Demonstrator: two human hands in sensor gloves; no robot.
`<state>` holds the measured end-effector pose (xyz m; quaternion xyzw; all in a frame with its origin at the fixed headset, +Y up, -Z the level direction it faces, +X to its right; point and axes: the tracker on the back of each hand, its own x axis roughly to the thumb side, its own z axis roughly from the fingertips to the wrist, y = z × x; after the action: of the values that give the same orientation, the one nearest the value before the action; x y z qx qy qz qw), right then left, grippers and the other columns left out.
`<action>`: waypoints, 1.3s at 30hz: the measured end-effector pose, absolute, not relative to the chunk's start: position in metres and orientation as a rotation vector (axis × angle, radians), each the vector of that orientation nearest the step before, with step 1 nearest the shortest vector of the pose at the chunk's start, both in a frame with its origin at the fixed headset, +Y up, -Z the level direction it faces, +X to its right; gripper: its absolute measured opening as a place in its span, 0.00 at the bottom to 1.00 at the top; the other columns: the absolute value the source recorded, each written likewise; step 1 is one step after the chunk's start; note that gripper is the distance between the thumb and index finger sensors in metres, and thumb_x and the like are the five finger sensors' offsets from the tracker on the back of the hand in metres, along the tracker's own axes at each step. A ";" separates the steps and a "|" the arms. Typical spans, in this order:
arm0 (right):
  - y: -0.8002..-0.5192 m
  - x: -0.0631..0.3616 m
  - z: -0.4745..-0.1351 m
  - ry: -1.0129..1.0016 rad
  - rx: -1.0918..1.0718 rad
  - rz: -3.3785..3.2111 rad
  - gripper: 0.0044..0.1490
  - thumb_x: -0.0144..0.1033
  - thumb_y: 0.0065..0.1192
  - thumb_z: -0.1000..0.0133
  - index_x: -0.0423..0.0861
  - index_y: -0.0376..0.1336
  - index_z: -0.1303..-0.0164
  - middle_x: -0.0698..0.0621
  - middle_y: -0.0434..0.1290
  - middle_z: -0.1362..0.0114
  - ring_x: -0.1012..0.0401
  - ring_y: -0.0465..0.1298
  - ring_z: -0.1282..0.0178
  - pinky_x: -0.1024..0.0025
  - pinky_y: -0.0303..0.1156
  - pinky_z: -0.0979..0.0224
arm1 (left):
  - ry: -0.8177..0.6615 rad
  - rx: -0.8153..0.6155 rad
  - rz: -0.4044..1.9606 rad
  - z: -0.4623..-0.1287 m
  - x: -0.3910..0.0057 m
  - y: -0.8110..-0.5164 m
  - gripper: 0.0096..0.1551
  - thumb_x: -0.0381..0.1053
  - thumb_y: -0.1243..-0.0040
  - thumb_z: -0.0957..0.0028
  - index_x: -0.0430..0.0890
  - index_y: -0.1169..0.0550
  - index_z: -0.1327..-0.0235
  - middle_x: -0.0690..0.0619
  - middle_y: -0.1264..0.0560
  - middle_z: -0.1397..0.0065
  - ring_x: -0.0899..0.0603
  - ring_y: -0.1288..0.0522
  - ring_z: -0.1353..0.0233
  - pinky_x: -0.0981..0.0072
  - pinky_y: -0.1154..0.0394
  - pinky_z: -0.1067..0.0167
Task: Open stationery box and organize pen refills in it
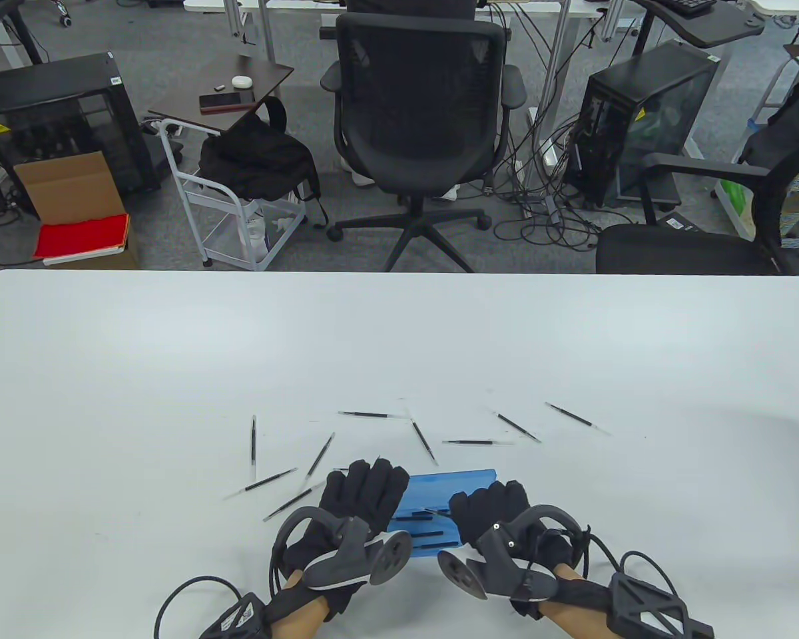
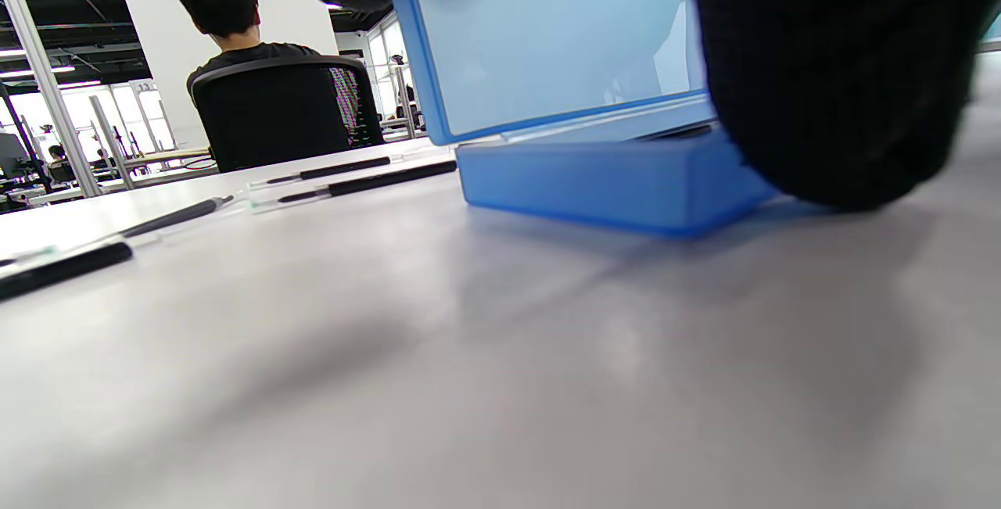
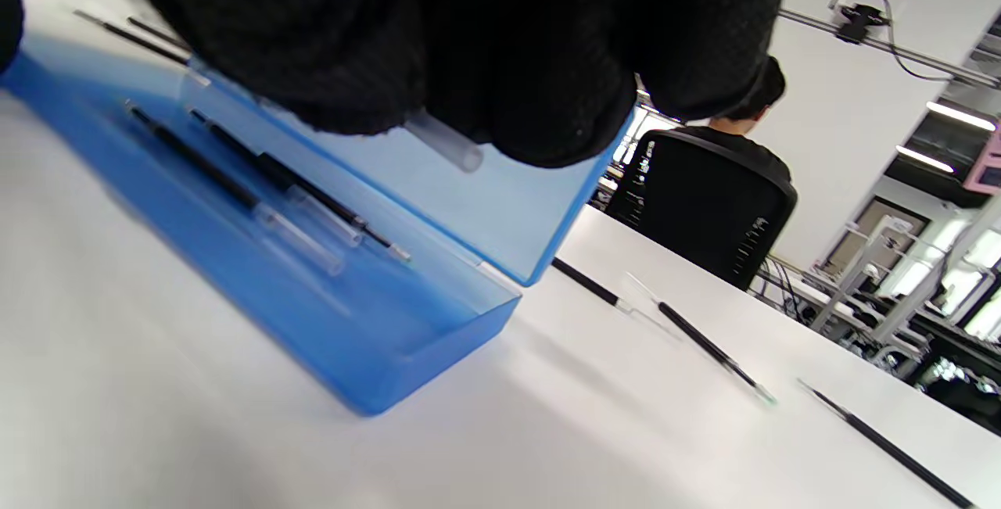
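The blue stationery box (image 1: 463,480) lies open near the table's front edge, lid (image 3: 485,212) tilted up at the far side. Two refills (image 3: 235,173) lie in its tray (image 2: 610,181). My left hand (image 1: 366,486) holds the lid (image 2: 547,40) at the box's left end, fingers behind it and thumb (image 2: 821,63) in front. My right hand (image 1: 486,506) hovers over the tray's right part, pinching a pen refill (image 3: 446,145) whose clear end sticks out under the fingers. Several loose refills (image 1: 424,441) lie scattered on the table beyond and left of the box.
Loose refills spread from the far left (image 1: 254,446) to the far right (image 1: 576,417). The white table (image 1: 399,346) stretches wide behind them. Office chairs (image 1: 423,113) stand beyond its far edge. A seated person (image 3: 735,141) shows in the wrist views.
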<state>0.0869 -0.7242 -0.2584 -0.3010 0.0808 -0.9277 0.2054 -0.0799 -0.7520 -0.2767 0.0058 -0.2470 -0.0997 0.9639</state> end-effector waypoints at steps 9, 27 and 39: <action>-0.743 0.069 -0.263 0.194 -0.933 -2.515 0.36 0.38 0.73 0.48 0.47 0.65 0.28 0.49 0.82 0.38 0.51 0.82 0.41 0.42 0.74 0.26 | -0.503 0.012 -0.205 -0.277 -0.080 -0.752 0.77 0.71 0.31 0.64 0.44 0.61 0.16 0.40 0.58 0.09 0.27 0.48 0.14 0.31 0.44 0.22; -0.741 0.070 -0.265 0.197 -0.942 -2.520 0.37 0.38 0.72 0.47 0.49 0.64 0.26 0.50 0.80 0.36 0.52 0.81 0.38 0.43 0.73 0.25 | -0.504 0.014 -0.207 -0.277 -0.080 -0.752 0.77 0.71 0.32 0.64 0.44 0.61 0.16 0.40 0.58 0.09 0.27 0.48 0.14 0.31 0.44 0.22; -0.695 0.097 -0.279 0.233 -0.869 -2.758 0.36 0.39 0.72 0.47 0.49 0.65 0.27 0.50 0.81 0.37 0.52 0.82 0.39 0.44 0.73 0.26 | -0.504 0.013 -0.205 -0.276 -0.080 -0.752 0.77 0.71 0.31 0.64 0.44 0.61 0.16 0.40 0.58 0.09 0.27 0.48 0.14 0.31 0.44 0.21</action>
<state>0.0973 -0.6950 -0.2786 -0.2974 0.0796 -0.9438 0.1198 -0.0798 -0.7517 -0.2763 0.0066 -0.2488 -0.1011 0.9632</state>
